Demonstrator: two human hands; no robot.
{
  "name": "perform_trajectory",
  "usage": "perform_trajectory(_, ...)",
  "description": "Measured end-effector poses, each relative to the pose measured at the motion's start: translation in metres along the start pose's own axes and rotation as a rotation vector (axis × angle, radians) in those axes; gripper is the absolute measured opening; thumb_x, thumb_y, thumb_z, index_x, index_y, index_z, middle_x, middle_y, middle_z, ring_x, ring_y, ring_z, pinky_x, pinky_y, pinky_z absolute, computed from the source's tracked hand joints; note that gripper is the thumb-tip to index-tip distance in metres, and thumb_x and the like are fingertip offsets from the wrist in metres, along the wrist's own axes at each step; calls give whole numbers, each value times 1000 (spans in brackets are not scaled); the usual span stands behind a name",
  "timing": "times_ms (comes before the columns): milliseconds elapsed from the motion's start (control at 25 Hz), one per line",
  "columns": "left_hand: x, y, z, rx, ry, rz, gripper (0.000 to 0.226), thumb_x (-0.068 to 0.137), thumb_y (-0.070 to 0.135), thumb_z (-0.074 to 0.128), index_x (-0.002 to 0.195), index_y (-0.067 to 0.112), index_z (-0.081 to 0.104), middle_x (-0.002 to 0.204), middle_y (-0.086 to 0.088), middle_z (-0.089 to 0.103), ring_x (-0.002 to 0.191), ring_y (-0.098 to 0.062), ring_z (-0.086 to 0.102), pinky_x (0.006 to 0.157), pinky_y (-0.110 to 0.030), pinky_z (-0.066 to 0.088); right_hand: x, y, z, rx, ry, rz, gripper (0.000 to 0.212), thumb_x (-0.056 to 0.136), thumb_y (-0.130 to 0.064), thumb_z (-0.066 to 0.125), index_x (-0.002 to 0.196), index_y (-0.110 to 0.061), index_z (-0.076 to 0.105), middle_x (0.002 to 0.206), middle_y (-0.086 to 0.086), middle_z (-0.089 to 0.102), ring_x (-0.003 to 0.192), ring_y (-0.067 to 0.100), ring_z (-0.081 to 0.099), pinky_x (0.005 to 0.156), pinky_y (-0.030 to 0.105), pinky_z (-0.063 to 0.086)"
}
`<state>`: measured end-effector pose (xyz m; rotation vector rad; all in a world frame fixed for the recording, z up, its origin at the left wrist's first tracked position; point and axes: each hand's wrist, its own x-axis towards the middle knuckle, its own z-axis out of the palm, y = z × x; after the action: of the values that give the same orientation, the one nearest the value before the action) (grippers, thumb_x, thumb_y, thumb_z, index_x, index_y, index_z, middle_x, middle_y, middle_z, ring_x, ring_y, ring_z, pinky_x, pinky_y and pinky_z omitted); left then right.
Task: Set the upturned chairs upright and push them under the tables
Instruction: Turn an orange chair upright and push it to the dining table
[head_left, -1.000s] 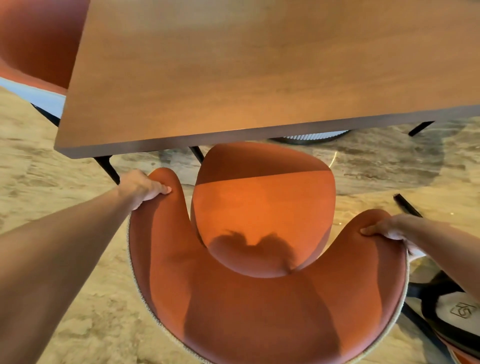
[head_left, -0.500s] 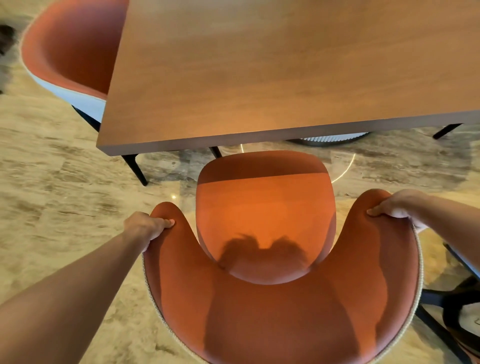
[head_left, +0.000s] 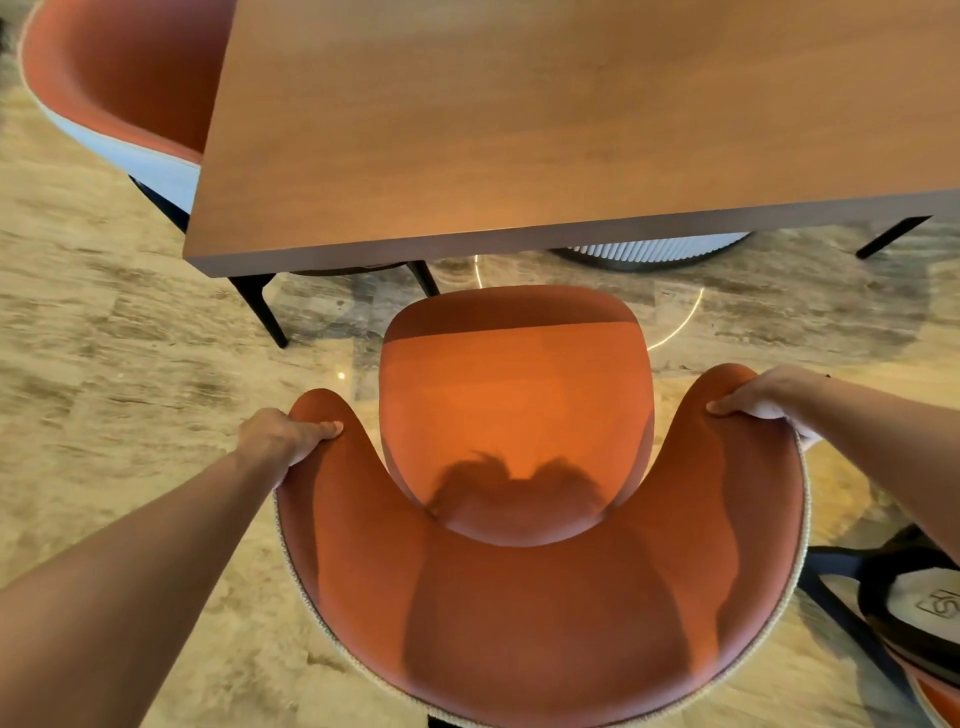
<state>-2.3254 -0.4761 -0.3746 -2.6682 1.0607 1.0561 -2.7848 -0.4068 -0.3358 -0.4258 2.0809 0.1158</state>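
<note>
The orange chair (head_left: 519, 519) stands upright on the floor just near of the wooden desk (head_left: 519, 130), its seat not yet under the top. The left hand (head_left: 280, 436) has its grip curled over the chair's left arm tip, and the right hand (head_left: 758, 395) grips the right arm tip. A second orange chair (head_left: 114, 78) sits at the desk's far left.

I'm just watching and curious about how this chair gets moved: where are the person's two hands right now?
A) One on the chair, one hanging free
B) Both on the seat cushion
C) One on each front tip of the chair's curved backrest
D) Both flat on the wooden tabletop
C: the left hand grips the left tip and the right hand the right tip of the orange chair, which stands upright just short of the wooden table.
</note>
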Motion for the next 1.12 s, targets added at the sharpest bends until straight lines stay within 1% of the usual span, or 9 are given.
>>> perform_trajectory(120,-12,10,-2,93,23,61,64,81,38,79,126,-2,60,120,-21,63,106,-39,61,80,-40,49,-9,-7,3,-274,101,-126,45,97,-17,60,137,3,51,136,21,54,128,37,50,108,38,36)
perform_trajectory(200,-26,20,-4,85,26,103,65,84,33,75,135,1,52,128,-21,58,114,-40,57,86,-42,49,-23,-8,6,-516,221,-166,34,99,-26,54,125,-6,62,117,13,64,110,29,62,91,29,49)
perform_trajectory(320,-55,28,-5,48,31,271,64,85,29,73,141,13,48,140,-15,50,123,-37,52,98,-44,47,-33,-6,12,-653,296,-209,19,89,-21,55,93,-8,68,79,7,61,74,25,62,66,27,49)
perform_trajectory(520,-126,30,-3,-268,-83,562,42,87,22,72,128,26,61,122,-1,59,104,-17,59,81,-24,46,-87,-12,32,-384,394,-402,22,82,-16,62,63,-11,51,72,8,60,66,25,56,56,28,46)
perform_trajectory(600,-161,27,-4,-393,-176,663,35,89,20,72,122,26,64,112,5,58,87,-4,61,68,-15,47,-118,-12,44,-259,365,-483,18,84,-18,64,70,-9,57,82,9,66,73,28,60,61,30,48)
perform_trajectory(680,-196,22,-6,-528,-271,737,29,91,17,70,118,25,66,115,8,58,82,8,61,66,-11,48,-148,-7,57,-135,350,-586,19,85,-23,63,97,-8,65,100,10,68,88,30,64,73,34,54)
perform_trajectory(840,-260,4,-6,-759,-358,708,18,96,17,64,111,27,67,117,9,64,117,-15,61,95,-31,48,-204,30,83,164,254,-685,34,89,-29,61,121,-16,62,117,5,65,102,23,61,80,29,48)
perform_trajectory(960,-305,-21,-10,-826,-448,702,17,98,20,60,112,27,68,107,16,66,113,-17,65,95,-33,49,-242,74,93,346,286,-724,25,88,-26,62,110,-17,69,113,-1,68,106,18,61,80,23,41)
perform_trajectory(1120,-350,-56,0,-864,-528,709,16,98,24,58,102,32,71,108,13,70,104,-12,70,89,-30,52,-284,135,107,587,292,-750,16,88,-21,60,98,-18,72,103,1,71,100,22,67,90,40,54)
